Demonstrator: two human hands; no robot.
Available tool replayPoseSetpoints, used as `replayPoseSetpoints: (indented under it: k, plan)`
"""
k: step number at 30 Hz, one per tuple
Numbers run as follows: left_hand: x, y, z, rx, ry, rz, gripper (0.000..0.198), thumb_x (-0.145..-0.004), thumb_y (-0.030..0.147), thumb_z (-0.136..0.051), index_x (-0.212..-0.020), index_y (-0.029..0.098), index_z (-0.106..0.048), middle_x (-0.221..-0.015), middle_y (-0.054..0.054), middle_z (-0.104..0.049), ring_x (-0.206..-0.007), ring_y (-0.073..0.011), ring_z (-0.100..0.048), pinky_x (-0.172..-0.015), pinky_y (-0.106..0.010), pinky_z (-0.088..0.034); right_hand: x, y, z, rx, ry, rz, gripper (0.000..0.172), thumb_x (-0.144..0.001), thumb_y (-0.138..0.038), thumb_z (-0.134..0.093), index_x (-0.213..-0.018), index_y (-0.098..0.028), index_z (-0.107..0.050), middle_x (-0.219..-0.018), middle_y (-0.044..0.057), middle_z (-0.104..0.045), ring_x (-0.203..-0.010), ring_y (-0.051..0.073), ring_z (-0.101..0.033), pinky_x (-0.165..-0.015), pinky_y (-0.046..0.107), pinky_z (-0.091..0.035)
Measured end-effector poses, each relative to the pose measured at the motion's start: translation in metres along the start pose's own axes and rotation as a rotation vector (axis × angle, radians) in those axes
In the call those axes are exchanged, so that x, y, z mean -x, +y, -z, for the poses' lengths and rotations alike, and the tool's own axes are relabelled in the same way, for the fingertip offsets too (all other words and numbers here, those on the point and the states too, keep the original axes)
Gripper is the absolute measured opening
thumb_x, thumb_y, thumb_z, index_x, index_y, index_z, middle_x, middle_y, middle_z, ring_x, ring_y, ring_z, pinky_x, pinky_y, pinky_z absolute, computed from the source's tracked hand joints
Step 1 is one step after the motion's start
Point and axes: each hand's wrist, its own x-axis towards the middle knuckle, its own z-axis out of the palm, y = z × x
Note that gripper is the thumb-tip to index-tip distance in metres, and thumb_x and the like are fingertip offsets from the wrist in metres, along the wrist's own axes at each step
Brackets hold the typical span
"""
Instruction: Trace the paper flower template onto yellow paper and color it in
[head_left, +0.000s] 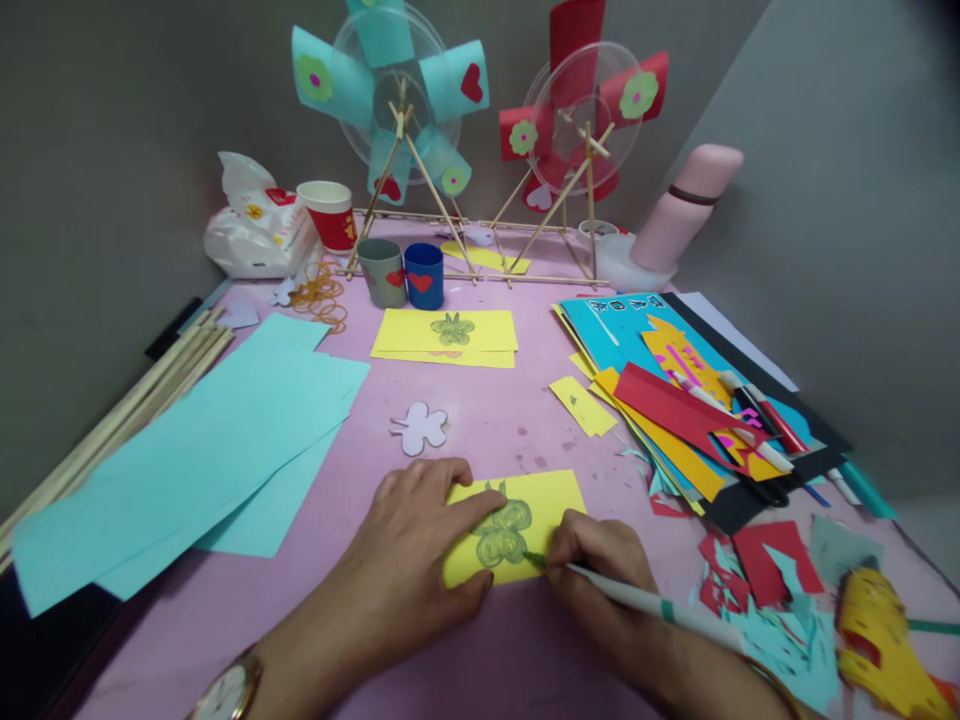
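A yellow paper card point(559, 495) lies on the pink table, bearing a butterfly drawn and coloured in green. My left hand point(420, 535) rests flat across the card's left part, thumb and fingers spread over it. Pinched in my right hand point(604, 570) is a white felt-tip pen point(637, 597) with a green band, its green tip touching the card at the butterfly's lower right wing. Just beyond my left hand lies a white paper butterfly cutout point(421, 428). Farther back, another yellow card point(405, 332) with a green butterfly overlaps a second yellow sheet.
Light blue paper sheets point(225, 440) and wooden sticks point(112, 430) lie left. Coloured papers with pens point(697, 400), paper scraps point(787, 590) and a yellow tool point(877, 640) are right. Behind stand two paper-bladed wheels point(457, 85), paper rings point(424, 275), a cup point(330, 215) and a pink flask point(686, 215).
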Motion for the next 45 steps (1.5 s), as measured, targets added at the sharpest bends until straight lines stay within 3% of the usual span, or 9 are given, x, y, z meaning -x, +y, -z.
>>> replayPoseSetpoints:
  k: [4, 12, 26, 33, 36, 39, 42, 45]
  plan:
    - [-0.001, 0.0, 0.0, 0.007, -0.001, 0.001, 0.057, -0.064, 0.02, -0.062, -0.119, 0.035, -0.054, -0.115, -0.004, -0.045, -0.105, -0.0266, -0.042, -0.085, -0.042, -0.031, -0.003, 0.0, -0.002, -0.002, 0.013, 0.018, 0.016, -0.074, -0.008, -0.043, -0.068, -0.023, -0.041, -0.052, -0.009, -0.038, -0.043, 0.008, -0.037, -0.044, 0.02, -0.027]
    - [0.0, 0.002, 0.001, 0.025, -0.01, 0.007, 0.055, -0.065, 0.02, -0.062, -0.117, 0.035, -0.055, -0.114, -0.003, -0.047, -0.105, -0.026, -0.042, -0.086, -0.042, -0.031, -0.005, 0.0, -0.005, -0.024, -0.09, 0.063, 0.016, -0.072, -0.007, -0.043, -0.072, -0.022, -0.045, -0.056, -0.007, -0.044, -0.046, 0.009, -0.041, -0.048, 0.02, -0.03]
    - [0.0, 0.001, -0.002, -0.001, 0.016, -0.006, 0.047, -0.071, 0.023, -0.059, -0.116, 0.036, -0.055, -0.114, -0.004, -0.048, -0.106, -0.0261, -0.044, -0.085, -0.042, -0.033, -0.01, -0.002, -0.014, 0.046, -0.062, 0.104, 0.016, -0.072, -0.007, -0.047, -0.07, -0.022, -0.046, -0.051, -0.008, -0.046, -0.042, 0.008, -0.041, -0.045, 0.019, -0.031]
    - [0.001, 0.002, -0.001, 0.007, 0.01, 0.012, 0.053, -0.067, 0.019, -0.061, -0.117, 0.035, -0.055, -0.115, -0.004, -0.049, -0.107, -0.0269, -0.043, -0.086, -0.043, -0.033, -0.007, -0.004, -0.013, -0.05, -0.055, 0.062, 0.016, -0.073, -0.006, -0.049, -0.071, -0.022, -0.049, -0.053, -0.008, -0.045, -0.043, 0.008, -0.04, -0.045, 0.019, -0.03]
    - [0.001, 0.003, 0.002, 0.016, -0.01, 0.033, 0.056, -0.065, 0.02, -0.064, -0.119, 0.035, -0.055, -0.116, -0.004, -0.048, -0.108, -0.028, -0.042, -0.088, -0.044, -0.033, -0.001, 0.001, -0.012, -0.217, 0.041, -0.095, 0.013, -0.078, -0.011, -0.052, -0.072, -0.022, -0.05, -0.056, -0.007, -0.044, -0.047, 0.009, -0.04, -0.045, 0.019, -0.031]
    - [0.002, 0.004, 0.006, 0.032, -0.037, 0.039, 0.061, -0.066, 0.021, -0.066, -0.123, 0.035, -0.052, -0.118, -0.005, -0.047, -0.11, -0.0284, -0.042, -0.09, -0.045, -0.033, 0.004, 0.01, -0.014, -0.451, 0.253, -0.263, 0.009, -0.081, -0.018, -0.055, -0.074, -0.023, -0.05, -0.06, -0.006, -0.047, -0.051, 0.011, -0.041, -0.047, 0.019, -0.035]
    - [0.003, 0.003, 0.012, 0.07, -0.058, 0.035, 0.061, -0.07, 0.028, -0.067, -0.127, 0.033, -0.048, -0.118, -0.006, -0.046, -0.11, -0.0286, -0.042, -0.092, -0.046, -0.036, 0.002, 0.015, -0.017, -0.609, 0.381, -0.331, 0.012, -0.082, -0.02, -0.055, -0.072, -0.023, -0.049, -0.057, -0.007, -0.046, -0.049, 0.011, -0.039, -0.046, 0.018, -0.034]
    - [0.003, 0.002, 0.018, 0.141, -0.08, 0.045, 0.058, -0.076, 0.042, -0.064, -0.13, 0.033, -0.045, -0.121, -0.006, -0.044, -0.112, -0.0284, -0.042, -0.094, -0.045, -0.039, -0.004, 0.012, -0.017, -0.599, 0.447, -0.334, 0.015, -0.081, -0.022, -0.057, -0.069, -0.022, -0.047, -0.053, -0.007, -0.044, -0.048, 0.011, -0.04, -0.045, 0.018, -0.034]
